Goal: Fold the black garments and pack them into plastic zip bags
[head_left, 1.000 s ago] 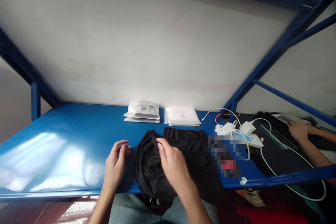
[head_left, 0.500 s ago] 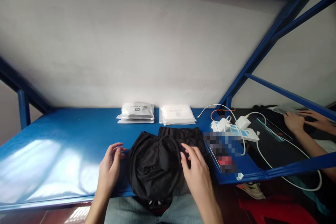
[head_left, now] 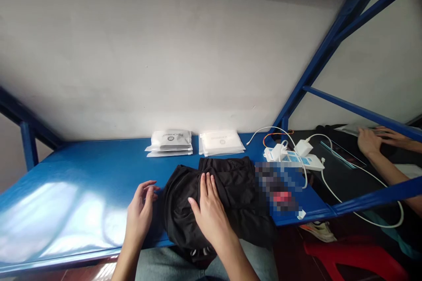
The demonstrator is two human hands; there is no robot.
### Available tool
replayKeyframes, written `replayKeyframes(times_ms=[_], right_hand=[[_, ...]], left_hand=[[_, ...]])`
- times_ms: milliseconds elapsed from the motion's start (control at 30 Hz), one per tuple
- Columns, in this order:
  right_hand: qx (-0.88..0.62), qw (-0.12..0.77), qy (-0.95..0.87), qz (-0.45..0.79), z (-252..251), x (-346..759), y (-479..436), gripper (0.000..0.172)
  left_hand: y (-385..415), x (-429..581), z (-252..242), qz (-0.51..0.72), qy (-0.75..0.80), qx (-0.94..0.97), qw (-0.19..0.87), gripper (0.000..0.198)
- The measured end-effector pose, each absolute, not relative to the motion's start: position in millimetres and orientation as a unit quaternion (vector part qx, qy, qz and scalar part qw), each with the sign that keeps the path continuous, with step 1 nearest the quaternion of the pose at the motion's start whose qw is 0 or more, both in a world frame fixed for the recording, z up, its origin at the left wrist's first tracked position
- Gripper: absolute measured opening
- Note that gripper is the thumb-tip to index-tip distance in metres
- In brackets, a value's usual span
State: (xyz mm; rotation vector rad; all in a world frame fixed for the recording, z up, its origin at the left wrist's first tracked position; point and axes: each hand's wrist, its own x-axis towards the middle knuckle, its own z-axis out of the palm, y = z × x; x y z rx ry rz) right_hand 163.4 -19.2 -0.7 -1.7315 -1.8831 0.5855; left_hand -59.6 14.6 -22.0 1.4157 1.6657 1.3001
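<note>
A piece of black cloth (head_left: 237, 189), rumpled and partly folded, lies at the front of the blue table (head_left: 108, 162) and hangs over its edge above my lap. My right hand (head_left: 211, 210) rests flat on the middle of the cloth with its fingers stretched out. Just left of the cloth, my left hand (head_left: 141, 206) hovers with its fingers loosely curled and a gap between thumb and fingers. Nothing shows in it. The exact kind of garment cannot be made out.
Two piles of printed pouches, one grey-white (head_left: 169, 142) and one white (head_left: 221, 142), lie by the wall. To the right are a power strip (head_left: 293, 158) with chargers and cables, a blurred-out patch, blue frame bars (head_left: 310, 70), another person's hands (head_left: 372, 140) and a red stool (head_left: 356, 254).
My right hand has moved left and down onto the cloth, now flat. Cloth on the right side lies more spread out. My left hand has barely moved. The view has shifted slightly.
</note>
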Motion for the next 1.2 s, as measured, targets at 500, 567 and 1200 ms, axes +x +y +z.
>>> replayKeyframes(times_ms=[500, 567, 1200], right_hand=[[-0.520, 0.538, -0.497, 0.439, 36.4, 272.2, -20.2, 0.062], [-0.530, 0.560, -0.457, 0.443, 26.9, 298.2, -27.0, 0.060], [-0.649, 0.550, -0.455, 0.264, -17.2, 332.4, -39.8, 0.040]], left_hand=[[17.8, -68.5, -31.5, 0.469, 0.614, 0.566, 0.289, 0.045], [18.2, -69.8, -31.6, 0.466, 0.616, 0.568, 0.283, 0.044], [10.3, 146.8, 29.5, 0.256, 0.547, 0.688, 0.402, 0.071]])
